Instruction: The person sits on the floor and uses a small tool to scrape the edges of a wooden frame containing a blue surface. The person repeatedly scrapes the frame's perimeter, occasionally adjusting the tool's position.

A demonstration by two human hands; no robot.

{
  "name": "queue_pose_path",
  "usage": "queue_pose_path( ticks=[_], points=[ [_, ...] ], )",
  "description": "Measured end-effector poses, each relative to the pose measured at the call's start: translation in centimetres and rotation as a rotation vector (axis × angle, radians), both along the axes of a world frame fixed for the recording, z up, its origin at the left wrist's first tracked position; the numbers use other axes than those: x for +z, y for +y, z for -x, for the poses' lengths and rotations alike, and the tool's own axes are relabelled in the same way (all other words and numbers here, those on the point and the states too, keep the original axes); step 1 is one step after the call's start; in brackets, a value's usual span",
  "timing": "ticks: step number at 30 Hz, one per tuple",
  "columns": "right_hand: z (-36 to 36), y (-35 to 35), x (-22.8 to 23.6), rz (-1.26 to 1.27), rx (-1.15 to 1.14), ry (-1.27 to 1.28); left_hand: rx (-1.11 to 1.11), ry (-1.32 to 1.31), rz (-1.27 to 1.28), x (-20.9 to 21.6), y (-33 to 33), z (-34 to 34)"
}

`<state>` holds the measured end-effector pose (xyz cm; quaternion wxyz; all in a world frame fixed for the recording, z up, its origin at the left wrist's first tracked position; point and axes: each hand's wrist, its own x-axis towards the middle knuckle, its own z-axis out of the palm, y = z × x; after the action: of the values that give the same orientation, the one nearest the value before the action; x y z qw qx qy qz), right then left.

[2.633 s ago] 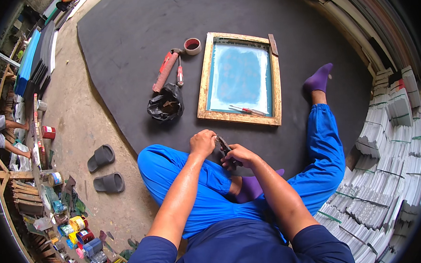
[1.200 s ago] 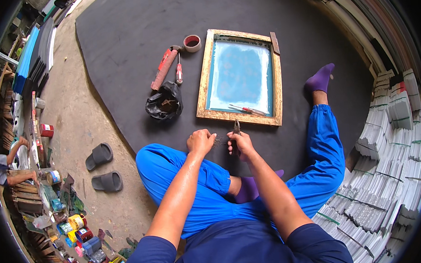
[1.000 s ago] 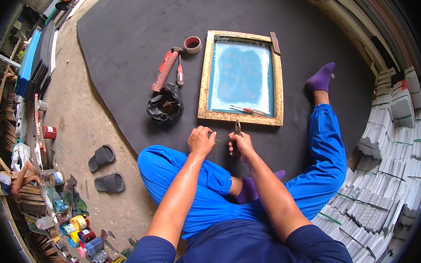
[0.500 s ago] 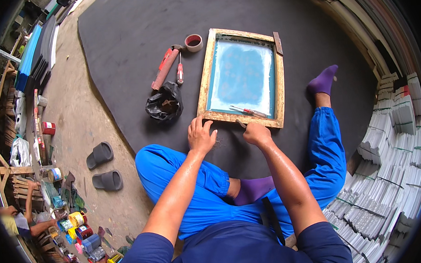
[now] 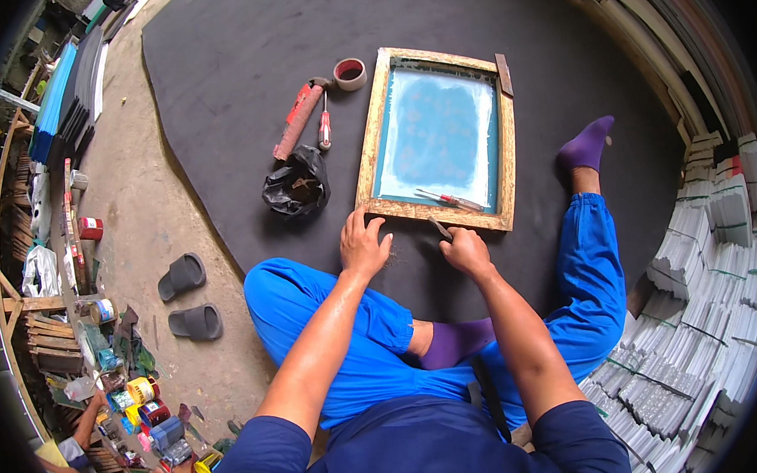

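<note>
A wooden screen-printing frame (image 5: 436,212) with a blue and white mesh (image 5: 439,124) lies on the dark mat in front of me. My left hand (image 5: 364,244) grips its near left corner, fingertips on the wood and thumb apart. In my right hand (image 5: 464,250) is a dark, narrow hand tool (image 5: 438,227), closed in the fist with its tip pointing at the frame's near edge. Most of the tool is hidden by my fingers, so its kind does not show. On the mesh near that edge rests a screwdriver (image 5: 451,200) with a red and clear handle.
Left of the frame lie a red-handled hammer (image 5: 299,120), another screwdriver (image 5: 325,127), a tape roll (image 5: 349,74) and a black plastic bag (image 5: 296,185). Sandals (image 5: 182,277) sit on the concrete. Bundled white stacks (image 5: 663,353) line the right. Another person (image 5: 84,454) is at lower left.
My right hand has shifted slightly, and the dark tool's tip shows a little more beside the frame's edge. My left hand stays put. The other person at lower left has moved further into view.
</note>
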<state>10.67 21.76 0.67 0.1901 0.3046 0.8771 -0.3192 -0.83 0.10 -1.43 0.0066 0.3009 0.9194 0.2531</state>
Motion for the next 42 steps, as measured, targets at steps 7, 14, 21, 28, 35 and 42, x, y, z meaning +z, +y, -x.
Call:
queue_pose_path(
  ticks=[7, 14, 21, 28, 35, 42],
  points=[
    [-1.4, -3.1, 0.5, 0.089, 0.192, 0.011, -0.272, -0.083, -0.092, 0.7, -0.1, -0.6],
    [-1.4, -5.0, -0.4, 0.182, 0.27, 0.047, -0.321, -0.099, 0.005, -0.6, -1.6, -0.8],
    [-1.8, -4.2, -0.5, 0.603, 0.156, -0.066, -0.106, -0.3, 0.147, 1.1, -1.4, -1.0],
    [-0.9, -3.3, 0.3, 0.758, -0.402, 0.041, 0.043, -0.482, 0.506, 1.6, -2.1, -0.2],
    [0.7, -2.9, -0.8, 0.671, -0.443, 0.01, 0.012, -0.54, 0.51, 3.1, -1.5, 0.0],
    [2.1, -3.5, -0.2, 0.509, -0.434, -0.035, 0.008, -0.531, 0.444, 2.3, -1.4, 0.0]
  ],
)
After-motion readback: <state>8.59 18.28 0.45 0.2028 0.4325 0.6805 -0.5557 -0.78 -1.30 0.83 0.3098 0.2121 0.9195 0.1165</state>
